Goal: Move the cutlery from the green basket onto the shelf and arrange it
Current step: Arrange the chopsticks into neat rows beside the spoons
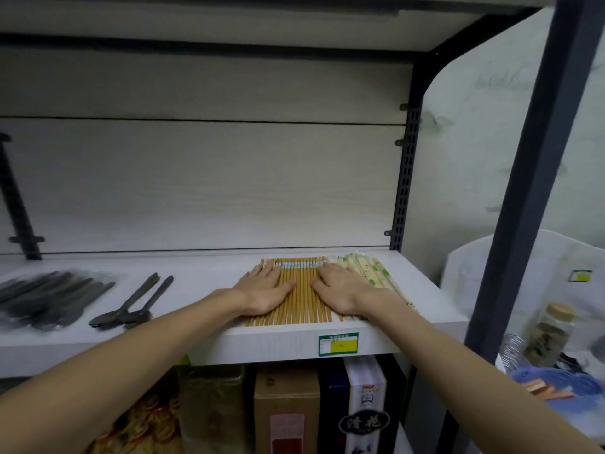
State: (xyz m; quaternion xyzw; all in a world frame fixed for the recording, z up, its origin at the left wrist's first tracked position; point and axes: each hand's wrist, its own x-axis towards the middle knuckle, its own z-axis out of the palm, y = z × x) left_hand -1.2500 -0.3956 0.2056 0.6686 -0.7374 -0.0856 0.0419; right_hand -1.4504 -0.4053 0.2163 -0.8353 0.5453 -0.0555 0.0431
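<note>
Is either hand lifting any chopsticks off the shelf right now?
No, the left hand and right hand lie flat on the chopsticks, which rest on the shelf.

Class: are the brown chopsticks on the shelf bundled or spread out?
Spread out: the brown chopsticks lie side by side in one flat row under both hands.

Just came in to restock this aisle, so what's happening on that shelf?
A person is tidying cutlery on the white shelf. Both the left hand and the right hand lie flat on a row of brown chopsticks. Wrapped chopsticks lie just right of them; two dark spoons lie further left.
</note>
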